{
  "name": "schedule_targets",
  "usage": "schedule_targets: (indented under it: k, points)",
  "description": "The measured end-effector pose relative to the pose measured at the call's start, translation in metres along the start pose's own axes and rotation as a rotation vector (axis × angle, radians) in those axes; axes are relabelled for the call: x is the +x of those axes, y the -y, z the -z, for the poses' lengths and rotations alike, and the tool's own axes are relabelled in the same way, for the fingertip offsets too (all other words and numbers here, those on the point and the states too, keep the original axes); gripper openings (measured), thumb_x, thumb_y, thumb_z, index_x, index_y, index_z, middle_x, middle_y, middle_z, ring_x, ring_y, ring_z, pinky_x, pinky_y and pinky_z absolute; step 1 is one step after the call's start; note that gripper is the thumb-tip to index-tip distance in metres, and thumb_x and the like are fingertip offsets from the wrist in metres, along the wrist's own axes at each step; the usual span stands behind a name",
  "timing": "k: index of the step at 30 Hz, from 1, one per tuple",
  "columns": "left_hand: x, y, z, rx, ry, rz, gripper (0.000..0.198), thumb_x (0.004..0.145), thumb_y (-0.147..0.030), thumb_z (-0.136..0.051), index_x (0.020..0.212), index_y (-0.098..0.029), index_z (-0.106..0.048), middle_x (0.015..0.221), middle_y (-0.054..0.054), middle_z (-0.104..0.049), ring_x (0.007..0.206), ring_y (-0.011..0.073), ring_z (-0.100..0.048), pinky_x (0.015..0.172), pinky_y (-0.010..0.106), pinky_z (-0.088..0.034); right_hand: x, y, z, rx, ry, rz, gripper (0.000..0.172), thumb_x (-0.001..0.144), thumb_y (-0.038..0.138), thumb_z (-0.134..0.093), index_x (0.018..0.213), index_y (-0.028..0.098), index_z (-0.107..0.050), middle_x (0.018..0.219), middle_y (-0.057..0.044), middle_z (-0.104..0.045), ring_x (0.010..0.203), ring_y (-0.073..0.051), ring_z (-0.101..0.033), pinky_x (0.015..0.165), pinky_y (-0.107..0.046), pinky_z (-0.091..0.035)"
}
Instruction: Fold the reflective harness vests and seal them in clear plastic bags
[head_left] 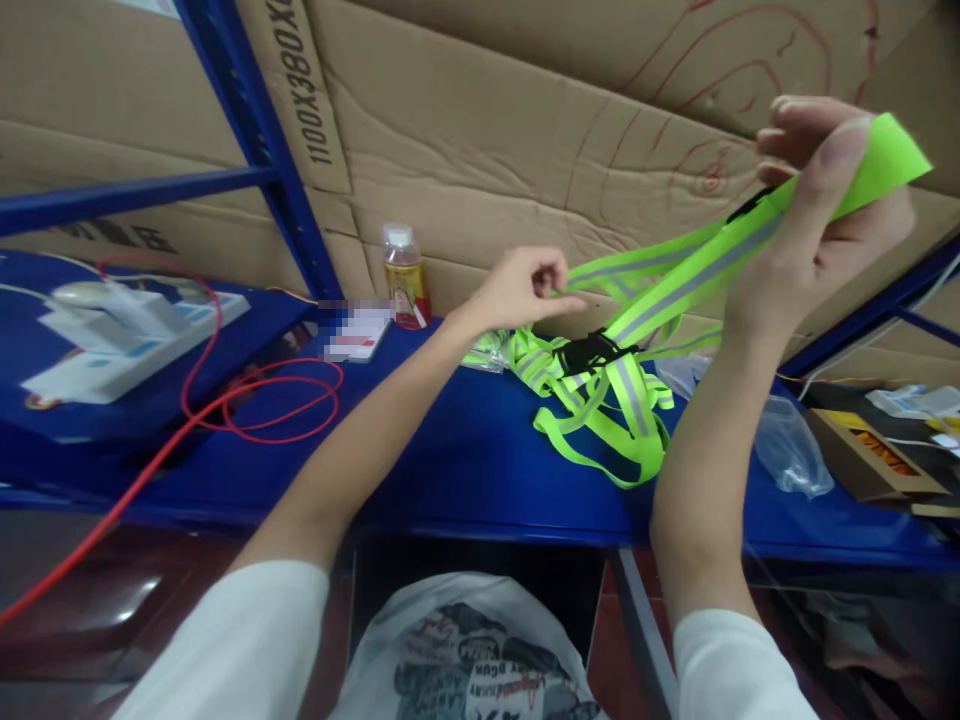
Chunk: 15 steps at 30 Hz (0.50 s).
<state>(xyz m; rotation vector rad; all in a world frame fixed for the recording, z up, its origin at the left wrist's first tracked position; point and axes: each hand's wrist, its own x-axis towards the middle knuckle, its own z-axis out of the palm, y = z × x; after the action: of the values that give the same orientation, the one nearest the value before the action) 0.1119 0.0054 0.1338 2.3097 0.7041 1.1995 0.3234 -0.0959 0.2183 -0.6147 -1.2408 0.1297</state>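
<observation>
A tangle of neon-yellow reflective straps (634, 400) with grey stripes lies on the blue table, and one length rises from it. High on the right, my right hand (832, 205) grips this raised strap between thumb and fingers, with the strap's flat end sticking out past the hand. My left hand (525, 285) pinches a thinner part of the same strap further left, near the cardboard. Black plastic buckles (592, 352) sit on the straps above the pile. A dark slider partly shows beside my right fingers.
Behind the table (465, 470) stands a cardboard wall (465, 130). Left are a drink bottle (407, 280), a white box (364, 335), a red cable (300, 440) and a power strip (135, 340). Right are a clear plastic bag (791, 450) and an open carton (862, 475).
</observation>
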Motion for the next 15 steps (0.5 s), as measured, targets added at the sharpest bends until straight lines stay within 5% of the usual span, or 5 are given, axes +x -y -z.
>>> schedule_targets:
  k: [2,4,6,10,15]
  points:
    - [-0.004,-0.012,-0.014,-0.229,0.339,-0.044,0.038,0.082,-0.048,-0.085,0.101,-0.019,-0.068,0.109,0.010,-0.078,0.106,0.0251,-0.073,0.097,0.038,-0.057,-0.002,-0.004,-0.004,-0.056,0.013,0.204,0.036,0.115,0.036,-0.052,0.098,0.025,-0.082,0.094,-0.001,-0.078,0.094,-0.018,-0.082,0.085,-0.030,-0.063]
    - [-0.009,-0.014,-0.028,-0.355,0.656,-0.011,0.061,0.070,-0.047,-0.093,0.118,-0.022,-0.067,0.123,0.010,-0.078,0.120,0.0274,-0.072,0.101,0.038,-0.058,-0.003,-0.007,-0.006,-0.049,0.130,0.169,0.041,0.112,0.052,-0.059,0.095,0.022,-0.082,0.079,-0.002,-0.077,0.075,-0.017,-0.080,0.069,-0.030,-0.063]
    - [-0.013,-0.007,-0.038,-0.335,0.841,0.073,0.089,0.055,-0.044,-0.100,0.134,-0.024,-0.063,0.125,0.009,-0.079,0.124,0.0292,-0.071,0.097,0.037,-0.059,-0.002,-0.009,-0.004,0.004,0.183,0.123,0.049,0.106,0.063,-0.065,0.092,0.019,-0.082,0.074,-0.003,-0.077,0.064,-0.017,-0.076,0.059,-0.031,-0.061]
    - [-0.014,0.014,-0.045,-0.095,0.844,0.137,0.082,0.054,-0.045,-0.099,0.128,-0.020,-0.073,0.118,0.007,-0.081,0.112,0.0293,-0.074,0.090,0.034,-0.058,0.010,-0.011,0.013,0.088,0.158,0.141,0.038,0.109,0.049,-0.065,0.093,0.020,-0.083,0.078,-0.005,-0.079,0.060,-0.017,-0.075,0.055,-0.032,-0.061]
    - [-0.004,0.025,-0.016,0.200,0.643,0.109,0.048,0.066,-0.062,-0.090,0.075,-0.018,-0.073,0.069,-0.003,-0.066,0.070,0.0185,-0.062,0.065,0.029,-0.040,0.033,-0.018,0.059,0.076,0.067,0.192,0.035,0.108,0.037,-0.056,0.094,0.026,-0.086,0.078,0.001,-0.077,0.073,-0.017,-0.080,0.061,-0.034,-0.063]
